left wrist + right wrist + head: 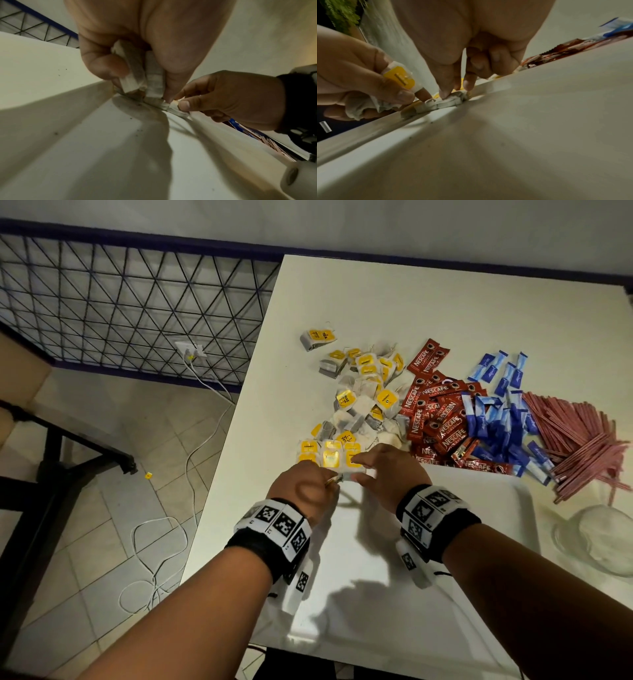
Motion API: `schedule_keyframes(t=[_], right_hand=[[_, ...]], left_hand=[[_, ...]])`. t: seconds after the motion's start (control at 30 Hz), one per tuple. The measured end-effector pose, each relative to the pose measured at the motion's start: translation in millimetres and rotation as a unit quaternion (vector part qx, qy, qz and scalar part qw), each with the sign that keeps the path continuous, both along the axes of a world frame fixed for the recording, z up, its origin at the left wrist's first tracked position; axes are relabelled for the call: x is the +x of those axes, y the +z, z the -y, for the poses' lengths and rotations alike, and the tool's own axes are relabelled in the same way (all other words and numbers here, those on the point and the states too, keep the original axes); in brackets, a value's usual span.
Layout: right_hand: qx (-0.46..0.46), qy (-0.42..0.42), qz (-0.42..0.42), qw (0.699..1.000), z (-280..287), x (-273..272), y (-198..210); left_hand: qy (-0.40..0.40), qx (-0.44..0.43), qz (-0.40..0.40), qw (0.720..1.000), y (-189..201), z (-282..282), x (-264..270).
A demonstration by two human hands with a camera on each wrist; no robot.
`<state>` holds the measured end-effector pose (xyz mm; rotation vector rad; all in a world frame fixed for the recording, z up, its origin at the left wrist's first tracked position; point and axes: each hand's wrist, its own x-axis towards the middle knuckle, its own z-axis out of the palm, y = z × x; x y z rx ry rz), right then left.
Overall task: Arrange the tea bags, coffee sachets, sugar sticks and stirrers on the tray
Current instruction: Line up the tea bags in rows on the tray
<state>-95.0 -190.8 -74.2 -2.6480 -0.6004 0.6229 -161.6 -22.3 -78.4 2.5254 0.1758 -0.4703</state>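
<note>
At tray (pixel 376 542) far rim | left hand (pixel 301 491) is clenching spare tea bags (pixel 137 75) | right hand (pixel 387 470) fingers (pixel 444 89) are pressing the laid row (pixel 447 103) | advice: keep tags aligned, add one bag at a time.

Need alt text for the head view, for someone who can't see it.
Both hands meet at the white tray's far rim, the left hand gripping tea bags, the right hand fingering them. Beyond, on the table, lie tea bags, red coffee sachets, blue sugar sticks and stirrers.
</note>
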Motion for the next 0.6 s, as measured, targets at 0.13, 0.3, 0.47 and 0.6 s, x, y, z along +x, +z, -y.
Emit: schedule_keyframes(t=[0.13, 0.3, 0.47, 0.6], right_hand=[[-0.002, -0.004, -0.002, 1.000, -1, -1, 0], [0.064, -0.034, 0.029, 0.997, 1, -3, 5], [0.210, -0.018, 0.087, 0.974, -3, -8, 32], [0.231, 0.057, 0.090, 0.967, -11, -14, 42]], left_hand=[[-0.019, 0.040, 0.014, 0.999, 1, 3, -1], [0.096, -0.123, 0.071, 0.985, 11, -1, -7], [0.345, -0.633, -0.110, 0.684, 38, 11, -16], [0.357, -0.699, -0.146, 0.602, 37, 11, -16]])
